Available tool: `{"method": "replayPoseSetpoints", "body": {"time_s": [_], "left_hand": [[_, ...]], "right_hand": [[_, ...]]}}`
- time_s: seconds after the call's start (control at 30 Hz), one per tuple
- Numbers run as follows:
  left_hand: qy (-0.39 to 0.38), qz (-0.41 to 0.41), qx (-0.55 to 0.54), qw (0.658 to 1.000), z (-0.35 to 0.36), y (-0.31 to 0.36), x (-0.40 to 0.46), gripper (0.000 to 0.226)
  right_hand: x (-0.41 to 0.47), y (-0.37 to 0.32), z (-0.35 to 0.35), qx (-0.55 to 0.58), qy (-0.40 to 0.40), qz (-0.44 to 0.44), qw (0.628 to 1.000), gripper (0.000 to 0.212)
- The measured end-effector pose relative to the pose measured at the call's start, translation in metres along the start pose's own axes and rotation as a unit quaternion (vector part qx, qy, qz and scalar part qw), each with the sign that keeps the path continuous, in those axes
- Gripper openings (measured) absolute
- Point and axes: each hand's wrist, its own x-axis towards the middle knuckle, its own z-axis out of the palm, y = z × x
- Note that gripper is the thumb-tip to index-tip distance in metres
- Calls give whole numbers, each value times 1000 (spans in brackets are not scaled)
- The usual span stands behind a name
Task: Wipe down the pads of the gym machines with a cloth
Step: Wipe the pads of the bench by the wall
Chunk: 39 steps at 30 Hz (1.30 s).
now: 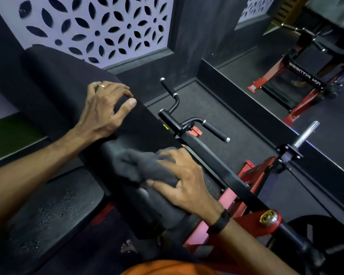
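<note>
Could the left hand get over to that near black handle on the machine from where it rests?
Probably yes. The left hand rests on the pad, holding nothing, and the handle sticks out just past the pad's edge with only open air between them. The right hand and cloth sit lower, out of the way.

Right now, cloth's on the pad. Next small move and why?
Probably slide the right hand, pressing the grey cloth, up the black pad toward the left hand: the cloth sits at the pad's near end, and the left hand braces the stretch beyond.
</note>
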Motion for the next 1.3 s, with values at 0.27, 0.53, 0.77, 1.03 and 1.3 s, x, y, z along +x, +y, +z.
{"method": "replayPoseSetpoints", "body": {"time_s": [0.27,0.53,0.77,1.03,1.3], "left_hand": [[-7,2,2,1000,0,0,-2,44],[-10,9,1,1000,0,0,-3,42],[-6,-1,10,1000,-1,5,-1,45],[8,-12,8,1000,0,1,-2,45],[17,-21,13,1000,-2,3,0,45]], "right_hand": [[29,99,8,-91,-69,295,949,73],[-7,45,0,-1,-1,122,993,55],[48,77,18,-63,-61,255,963,62],[-8,64,-1,-40,-34,205,977,61],[78,54,41,-81,-71,223,969,55]]}}
